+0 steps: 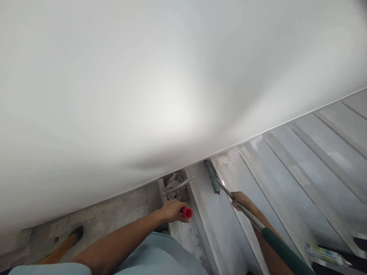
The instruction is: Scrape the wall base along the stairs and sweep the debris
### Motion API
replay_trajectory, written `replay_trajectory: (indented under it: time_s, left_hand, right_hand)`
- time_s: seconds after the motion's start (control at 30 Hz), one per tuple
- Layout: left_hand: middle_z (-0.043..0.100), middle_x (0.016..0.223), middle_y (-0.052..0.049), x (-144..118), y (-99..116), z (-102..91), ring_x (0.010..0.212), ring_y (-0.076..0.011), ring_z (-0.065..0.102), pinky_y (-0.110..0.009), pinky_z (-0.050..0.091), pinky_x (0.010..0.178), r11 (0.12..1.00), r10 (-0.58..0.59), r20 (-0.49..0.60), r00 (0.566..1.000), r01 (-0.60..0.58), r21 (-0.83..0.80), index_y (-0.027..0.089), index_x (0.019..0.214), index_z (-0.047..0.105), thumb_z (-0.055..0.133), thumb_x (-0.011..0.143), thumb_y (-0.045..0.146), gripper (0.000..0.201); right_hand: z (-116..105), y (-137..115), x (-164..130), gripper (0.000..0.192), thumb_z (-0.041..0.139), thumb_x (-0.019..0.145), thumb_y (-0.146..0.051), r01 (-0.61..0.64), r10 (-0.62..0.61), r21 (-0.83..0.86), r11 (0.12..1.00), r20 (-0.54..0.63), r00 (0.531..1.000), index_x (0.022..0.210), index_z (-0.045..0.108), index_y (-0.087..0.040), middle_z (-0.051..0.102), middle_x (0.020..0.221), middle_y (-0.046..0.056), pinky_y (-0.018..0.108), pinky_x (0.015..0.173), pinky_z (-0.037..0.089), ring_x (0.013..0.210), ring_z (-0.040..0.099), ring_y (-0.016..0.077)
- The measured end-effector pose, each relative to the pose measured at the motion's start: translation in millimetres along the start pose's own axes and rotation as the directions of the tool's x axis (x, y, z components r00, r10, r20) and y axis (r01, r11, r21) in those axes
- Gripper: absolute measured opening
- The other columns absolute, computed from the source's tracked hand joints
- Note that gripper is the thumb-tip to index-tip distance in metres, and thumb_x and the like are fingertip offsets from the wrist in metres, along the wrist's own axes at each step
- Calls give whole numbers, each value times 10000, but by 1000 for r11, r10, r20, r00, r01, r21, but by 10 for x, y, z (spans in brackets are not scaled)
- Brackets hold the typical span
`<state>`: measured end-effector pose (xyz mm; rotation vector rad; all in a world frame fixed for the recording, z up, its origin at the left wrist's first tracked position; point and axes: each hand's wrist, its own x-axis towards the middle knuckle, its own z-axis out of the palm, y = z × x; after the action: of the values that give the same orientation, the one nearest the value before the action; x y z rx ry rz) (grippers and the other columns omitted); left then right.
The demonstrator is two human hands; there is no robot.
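Long metal pole (246, 214) with a green grip sleeve, clamped in the right hand (239, 200) partway down its bare silver stretch, running up and left to a dark squeegee-like head (212, 176) resting flat on a pale stair tread right under the wall. Left hand (172, 211) wrapped tight round a red-capped handle (187, 212), thin metal blade (178, 185) sticking up from it over a bucket (173, 185) of chunky grey stuff, hard to tell exactly what's in there. Hands apart, each closed on its own tool, bucket and step edge in between.

Huge smooth white wall (160, 88) filling most of the view, soft glare patch in the middle, clean straight bottom edge cutting diagonally across. Grey tiled stairs (309, 160) dropping away to the right, ribbed nosing strips on the edges, dusty whitish smears on the nearer treads. Rough grey concrete landing (114, 215) on the left, stained and scuffed. Wooden-handled tool (64, 244) lying on that floor near the lower left. Sealant tube (327, 255) with a green and white label lying at lower right, well away from both hands. Light blue trousers (155, 254) at the bottom of the frame
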<state>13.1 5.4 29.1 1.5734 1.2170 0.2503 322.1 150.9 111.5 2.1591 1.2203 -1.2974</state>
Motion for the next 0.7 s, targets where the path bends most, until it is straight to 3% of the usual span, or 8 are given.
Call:
replay_trajectory:
  time_s: [0.13,0.27,0.33,0.4,0.47,0.57,0.63,0.7]
  left_hand:
    - [623,944,-75,-26,27,-3,932,-226,553,-301,405,795,988,100,-173,980,-77,133,204,890,709,690,730,486,324]
    - [559,945,-72,-8,120,-56,922,-191,503,-292,410,826,977,214,-368,905,-204,66,163,768,614,666,731,309,160]
    - [555,940,-57,13,161,-92,885,-163,514,-278,421,816,971,196,-423,885,-235,-43,165,756,556,625,732,217,90]
    - [567,903,-37,31,178,-134,834,-143,527,-268,430,791,962,153,-455,877,-237,-133,173,771,532,595,753,192,68]
    - [594,875,-19,42,174,-181,812,-139,543,-268,436,778,960,113,-469,876,-219,-177,180,814,547,594,782,219,69]
    - [636,943,-24,56,159,-258,889,-154,579,-282,449,843,972,54,-496,867,-159,-172,184,919,592,587,807,218,117]
    - [643,1008,-47,84,149,-306,968,-170,587,-293,446,911,984,19,-517,856,-106,-140,178,985,611,578,808,177,180]
    - [635,1084,-70,134,134,-339,1049,-184,578,-299,432,974,993,-5,-527,850,-56,-100,175,1039,620,576,812,157,232]
  right_hand:
    - [275,-250,69,172,523,862,-246,-2,7,-83,997,56,998,949,580,-109,464,400,13,217,320,297,336,399,143]
    - [-96,63,-133,534,557,856,-311,-7,13,-38,999,149,989,1346,459,-123,489,462,-19,184,328,261,343,427,123]
    - [-318,271,-258,595,473,899,-324,-35,28,38,999,171,985,1448,341,-138,512,494,-21,177,337,265,345,437,112]
    - [-380,365,-303,580,415,921,-310,-37,28,64,997,144,989,1460,313,-122,521,491,-22,178,339,285,344,448,113]
    - [-236,307,-248,522,402,915,-248,-8,7,15,1000,87,996,1408,376,-79,493,438,-36,184,333,301,326,439,119]
    - [187,49,-93,396,424,875,-113,16,-13,-115,993,24,1000,1244,511,2,411,346,-61,183,318,278,279,378,110]
    - [393,-91,-52,359,454,857,-66,20,-14,-141,990,49,999,1195,540,16,390,331,-74,178,319,270,267,355,97]
    - [420,-110,-102,407,507,848,-79,38,-25,-103,994,124,992,1249,525,-13,427,358,-73,176,326,293,278,383,97]
